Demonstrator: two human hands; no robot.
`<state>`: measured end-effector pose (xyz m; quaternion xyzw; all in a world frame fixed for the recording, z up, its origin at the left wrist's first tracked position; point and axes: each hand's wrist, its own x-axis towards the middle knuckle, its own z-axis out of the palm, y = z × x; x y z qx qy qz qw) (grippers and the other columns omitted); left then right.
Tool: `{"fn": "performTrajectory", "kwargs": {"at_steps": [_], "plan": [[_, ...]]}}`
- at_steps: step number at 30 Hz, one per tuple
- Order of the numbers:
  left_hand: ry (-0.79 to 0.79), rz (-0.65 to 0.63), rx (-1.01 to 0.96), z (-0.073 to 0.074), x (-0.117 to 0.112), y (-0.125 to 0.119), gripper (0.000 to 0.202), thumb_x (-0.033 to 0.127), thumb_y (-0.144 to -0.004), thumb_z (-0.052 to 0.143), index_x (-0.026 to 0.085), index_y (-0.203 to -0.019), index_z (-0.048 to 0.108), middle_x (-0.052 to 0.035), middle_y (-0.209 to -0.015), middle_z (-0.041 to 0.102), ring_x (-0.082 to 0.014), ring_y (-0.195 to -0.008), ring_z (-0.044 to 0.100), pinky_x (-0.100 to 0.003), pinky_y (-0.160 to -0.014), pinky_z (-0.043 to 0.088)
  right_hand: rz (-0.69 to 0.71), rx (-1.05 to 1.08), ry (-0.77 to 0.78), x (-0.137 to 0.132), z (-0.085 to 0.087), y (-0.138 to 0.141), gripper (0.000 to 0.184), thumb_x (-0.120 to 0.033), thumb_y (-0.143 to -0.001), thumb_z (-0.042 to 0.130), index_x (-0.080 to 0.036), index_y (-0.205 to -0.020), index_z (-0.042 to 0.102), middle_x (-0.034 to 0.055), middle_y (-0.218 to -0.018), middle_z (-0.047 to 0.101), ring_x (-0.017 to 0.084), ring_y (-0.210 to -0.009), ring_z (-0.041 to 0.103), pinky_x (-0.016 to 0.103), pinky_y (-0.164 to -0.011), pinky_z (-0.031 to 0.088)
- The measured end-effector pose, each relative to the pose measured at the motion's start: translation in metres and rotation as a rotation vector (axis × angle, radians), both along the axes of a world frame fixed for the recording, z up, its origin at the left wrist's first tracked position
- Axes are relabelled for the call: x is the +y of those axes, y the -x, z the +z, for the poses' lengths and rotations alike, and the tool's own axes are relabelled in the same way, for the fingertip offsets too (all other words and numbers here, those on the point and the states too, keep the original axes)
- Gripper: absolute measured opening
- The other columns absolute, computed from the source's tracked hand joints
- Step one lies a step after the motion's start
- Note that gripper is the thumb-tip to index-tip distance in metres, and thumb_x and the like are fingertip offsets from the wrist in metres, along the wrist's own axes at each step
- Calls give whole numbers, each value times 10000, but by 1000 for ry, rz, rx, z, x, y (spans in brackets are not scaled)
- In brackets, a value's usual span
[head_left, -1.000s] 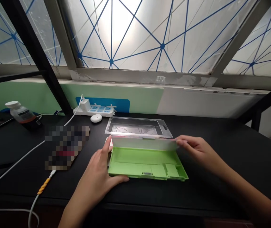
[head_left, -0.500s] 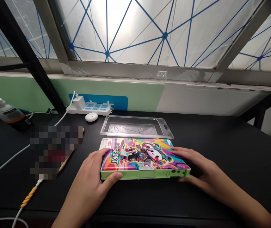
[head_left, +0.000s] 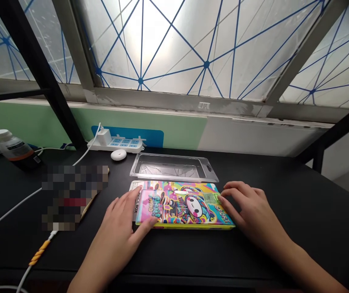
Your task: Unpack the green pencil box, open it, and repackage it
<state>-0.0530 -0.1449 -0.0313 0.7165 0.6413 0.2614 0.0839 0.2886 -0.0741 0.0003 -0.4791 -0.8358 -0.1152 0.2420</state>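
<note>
A flat pencil box (head_left: pixel 183 205) with a bright cartoon print lies closed on the black table (head_left: pixel 299 203), straight in front of me. My left hand (head_left: pixel 121 228) grips its left end, thumb on the front edge and fingers along the side by the words "PENCIL BOX". My right hand (head_left: pixel 250 211) holds the right end, its bent fingertips resting on the top near the word "SPORT". A white card edge shows under the box's far left corner.
A clear plastic blister tray (head_left: pixel 174 167) lies just behind the box. Farther back are a white power strip (head_left: pixel 116 142) and a small white oval object (head_left: pixel 118 154). A blurred-out item (head_left: pixel 70 195), a white cable (head_left: pixel 40 252) and a bottle (head_left: pixel 12 148) lie left.
The green box stood open a second ago; the lid came down shut. Since then the box has been turned, so "SPORT" now reads at the right end instead of the left.
</note>
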Motion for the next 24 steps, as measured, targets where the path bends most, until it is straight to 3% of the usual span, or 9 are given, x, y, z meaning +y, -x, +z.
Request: {"fn": "performTrajectory", "kwargs": {"at_steps": [2, 5, 10, 14, 18, 21, 24], "plan": [[3, -44, 12, -2, -1, 0, 752, 551, -916, 565, 266, -1538, 252, -131, -1531, 461, -351, -1371, 471, -586, -1137, 333, 34, -24, -58, -1, 8, 16, 305, -455, -989, 480, -205, -1024, 651, 114, -1085, 687, 265, -943, 659, 419, -822, 434], [27, -62, -7, -3, -2, 1, 874, 533, -893, 613, 312, -1574, 112, -119, -1566, 417, -351, -1391, 453, -598, -1151, 307, 172, -67, 33, 1, 18, 51, 319, -451, -988, 499, -200, -1136, 629, 123, -1091, 706, 271, -982, 655, 412, -828, 450], [58, -52, -58, 0, -1, 1, 939, 476, -911, 618, 331, -1586, -20, -110, -1506, 504, -328, -1373, 484, -580, -1139, 338, 287, -125, 211, 12, 16, 96, 255, -388, -993, 503, -176, -1019, 644, 100, -932, 699, 266, -868, 650, 426, -789, 485], [53, -53, -68, 5, -1, -1, 923, 451, -918, 623, 327, -1590, 1, -120, -1500, 510, -329, -1361, 498, -592, -1141, 325, 283, -54, 134, 19, 7, 99, 226, -345, -1001, 477, -166, -967, 611, 104, -893, 661, 264, -835, 624, 413, -734, 502], [44, -37, -123, 8, -2, -2, 943, 425, -933, 616, 304, -1598, -43, -138, -1534, 461, -322, -1357, 503, -571, -1136, 348, 306, 70, -62, 18, 8, 96, 205, -362, -1002, 482, -179, -987, 574, 121, -953, 661, 259, -861, 625, 409, -753, 522], [27, -45, -148, 6, -5, 3, 720, 449, -1015, 455, 297, -1608, 77, -112, -1578, 395, -312, -1438, 394, -549, -1141, 360, 399, 98, -214, 6, 18, 90, 140, -319, -983, 543, -206, -1063, 559, 100, -982, 694, 251, -910, 650, 432, -845, 519], [26, -113, -152, 6, -8, 11, 551, 497, -1054, 239, 335, -1581, 239, -40, -1578, 391, -285, -1461, 349, -523, -1156, 357, 508, 24, -220, -17, 34, 74, 217, -255, -955, 606, -219, -1165, 562, 72, -1034, 734, 227, -968, 680, 435, -970, 483]]}}
